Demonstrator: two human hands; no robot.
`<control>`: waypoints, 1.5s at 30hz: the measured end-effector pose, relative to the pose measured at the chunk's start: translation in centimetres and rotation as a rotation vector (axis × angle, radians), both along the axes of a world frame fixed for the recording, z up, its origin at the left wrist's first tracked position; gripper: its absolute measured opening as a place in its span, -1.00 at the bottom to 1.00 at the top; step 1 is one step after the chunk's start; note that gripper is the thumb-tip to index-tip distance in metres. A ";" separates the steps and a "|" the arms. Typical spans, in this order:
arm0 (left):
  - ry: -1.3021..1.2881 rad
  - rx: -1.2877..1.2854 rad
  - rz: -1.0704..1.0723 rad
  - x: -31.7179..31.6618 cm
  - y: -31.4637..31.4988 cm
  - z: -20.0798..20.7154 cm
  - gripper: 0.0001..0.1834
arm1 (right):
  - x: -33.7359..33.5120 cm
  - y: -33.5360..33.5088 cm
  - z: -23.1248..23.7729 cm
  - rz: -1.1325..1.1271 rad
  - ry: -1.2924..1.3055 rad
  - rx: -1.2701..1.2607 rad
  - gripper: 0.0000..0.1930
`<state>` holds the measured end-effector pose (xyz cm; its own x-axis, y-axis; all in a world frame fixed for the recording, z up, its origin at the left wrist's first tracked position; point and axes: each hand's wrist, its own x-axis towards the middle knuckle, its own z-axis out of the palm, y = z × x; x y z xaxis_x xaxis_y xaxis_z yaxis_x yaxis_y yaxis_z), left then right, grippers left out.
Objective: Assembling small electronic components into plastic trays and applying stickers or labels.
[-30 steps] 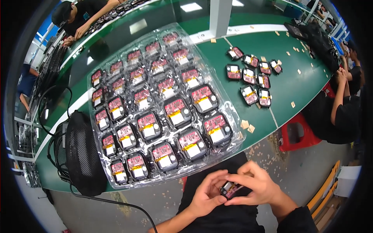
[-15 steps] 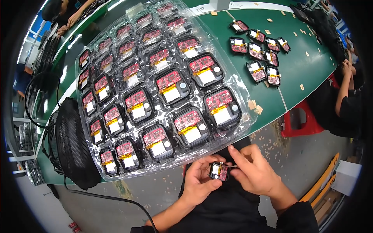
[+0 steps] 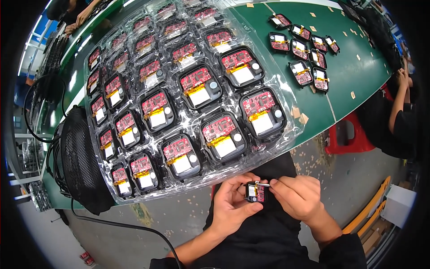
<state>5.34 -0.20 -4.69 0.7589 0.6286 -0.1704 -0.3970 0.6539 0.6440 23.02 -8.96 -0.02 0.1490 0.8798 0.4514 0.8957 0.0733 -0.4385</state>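
Between the thumb and fingers of my left hand (image 3: pixel 230 204) is a small black device housing (image 3: pixel 255 193) with a red circuit board, a white block and an orange flex strip. It is held up in front of my lap, near the table's edge. My right hand (image 3: pixel 298 197) pinches a slim metal tool (image 3: pixel 263 184), apparently tweezers, whose tip is at the housing's upper edge by the flex strip. Most of the tool is hidden by my fingers. Just beyond my hands, a clear plastic tray (image 3: pixel 286 96) carries several similar open housings (image 3: pixel 224 136).
More housings (image 3: pixel 299 49) lie loose on the green table (image 3: pixel 345 94), among small tan paper pieces. A black mesh bag (image 3: pixel 83 161) and a black cable (image 3: pixel 148 231) are at the left. A red stool (image 3: pixel 349 136) and another person's arm (image 3: pixel 398 101) are at the right.
My right fingers have curled in closer around the tool, and its tip has shifted to the housing's upper edge. The housing has turned slightly. The view has shifted a little.
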 end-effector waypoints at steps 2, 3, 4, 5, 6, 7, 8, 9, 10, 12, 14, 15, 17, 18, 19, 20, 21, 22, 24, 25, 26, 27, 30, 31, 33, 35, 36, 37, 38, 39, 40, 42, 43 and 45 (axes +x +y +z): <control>0.003 0.011 -0.012 0.0 0.0 0.0 -0.36 | 0.0 -0.1 0.1 -0.006 0.025 -0.010 -0.78; 0.007 0.025 -0.021 0.0 0.1 0.1 -0.36 | -0.1 -0.2 0.1 -0.009 0.050 -0.018 -0.79; 0.009 0.024 -0.020 0.0 0.0 0.1 -0.36 | -0.1 -0.1 0.0 -0.008 0.052 -0.019 -0.79; 0.008 0.022 -0.015 0.0 0.0 0.1 -0.36 | -0.1 -0.1 -0.1 -0.011 0.156 -0.011 -0.81; 0.006 0.020 -0.010 0.0 0.0 0.1 -0.36 | -0.1 -0.1 -0.2 -0.014 0.260 -0.003 -0.82; 0.008 0.020 -0.008 0.0 0.0 0.2 -0.36 | -0.1 0.0 -0.1 -0.011 0.262 -0.004 -0.82; 0.004 0.018 -0.009 0.0 0.1 0.2 -0.36 | 0.0 -0.1 0.3 -0.007 0.331 -0.062 -0.83; 0.000 0.017 -0.010 -0.1 0.1 0.3 -0.35 | 0.0 -0.1 0.4 -0.004 0.399 -0.120 -0.84; 0.000 0.016 -0.011 -0.1 0.1 0.3 -0.35 | 0.1 -0.1 0.3 -0.004 0.400 -0.121 -0.84; 0.015 0.048 -0.027 -0.1 0.1 0.3 -0.35 | 0.1 -0.2 -0.2 -0.009 0.400 -0.099 -0.83; 0.029 0.058 -0.018 -0.1 0.1 0.2 -0.35 | 0.0 -0.2 0.1 -0.016 0.316 -0.129 -0.83; 0.041 0.069 -0.009 -0.1 0.1 0.2 -0.36 | 0.0 -0.3 0.2 -0.022 0.231 -0.157 -0.83; 0.059 0.057 -0.005 -0.2 0.0 0.1 -0.36 | -0.2 -0.1 0.2 -0.026 0.186 -0.152 -0.83; 0.077 0.046 -0.001 -0.3 0.0 0.1 -0.36 | -0.2 -0.1 0.1 -0.029 0.139 -0.146 -0.82; 0.076 0.045 -0.001 -0.3 0.0 0.0 -0.36 | -0.2 -0.2 0.0 -0.030 0.139 -0.146 -0.82; 0.068 0.024 -0.001 -0.3 0.0 0.0 -0.37 | -0.2 -0.3 -0.4 -0.032 0.183 -0.125 -0.83; 0.060 0.003 0.001 -0.3 0.1 0.1 -0.37 | -0.2 -0.4 -0.5 -0.034 0.228 -0.103 -0.83; 0.060 0.004 0.004 -0.3 0.1 0.1 -0.37 | -0.2 -0.4 -0.5 -0.031 0.228 -0.102 -0.83; 0.039 0.037 -0.005 -0.3 0.1 0.2 -0.37 | -0.3 -0.3 -0.3 -0.024 0.282 -0.099 -0.84; 0.042 0.035 -0.006 -0.2 0.1 0.2 -0.37 | -0.2 -0.3 -0.4 -0.026 0.284 -0.101 -0.84; 0.049 0.050 -0.009 -0.1 0.1 0.1 -0.37 | -0.1 -0.3 -0.5 -0.027 0.306 -0.104 -0.84; 0.055 0.066 -0.011 0.0 0.1 0.0 -0.37 | -0.1 -0.2 -0.6 -0.028 0.327 -0.107 -0.85; 0.051 0.082 0.003 0.0 -0.1 0.2 -0.38 | -0.5 -0.2 -0.7 -0.040 0.304 -0.077 -0.85; 0.050 0.082 0.002 0.0 -0.2 0.5 -0.38 | -0.7 -0.3 -0.8 -0.042 0.303 -0.077 -0.85; 0.091 0.080 0.007 0.0 -0.2 1.0 -0.39 | -1.0 -0.5 -0.9 -0.064 0.259 -0.044 -0.84; 0.115 0.077 0.011 -0.2 -0.3 1.1 -0.39 | -1.1 -0.6 -0.9 -0.054 0.220 -0.040 -0.83; 0.139 0.072 0.015 -0.3 -0.4 1.2 -0.40 | -1.0 -0.7 -0.9 -0.045 0.180 -0.038 -0.82; 0.138 0.074 0.015 -0.3 -0.4 1.3 -0.40 | -1.0 -0.7 -0.8 -0.046 0.179 -0.036 -0.82; 0.126 0.096 0.017 -0.3 -0.3 1.4 -0.40 | -1.0 -0.6 -0.8 -0.036 0.153 -0.019 -0.81; 0.114 0.117 0.019 -0.2 -0.3 1.5 -0.40 | -0.9 -0.6 -0.7 -0.026 0.127 -0.002 -0.80; 0.114 0.118 0.020 -0.3 -0.2 1.6 -0.40 | -0.9 -0.5 -0.6 -0.025 0.127 -0.001 -0.80; 0.134 0.144 0.008 -0.3 0.1 1.9 -0.40 | -0.8 -0.4 -0.3 -0.015 0.060 0.006 -0.79; 0.133 0.144 0.008 -0.1 0.1 1.9 -0.40 | -0.7 -0.4 -0.2 -0.015 0.059 0.007 -0.79; 0.088 0.169 0.026 0.2 0.2 2.0 -0.41 | -0.5 -0.5 0.0 -0.022 0.025 0.023 -0.77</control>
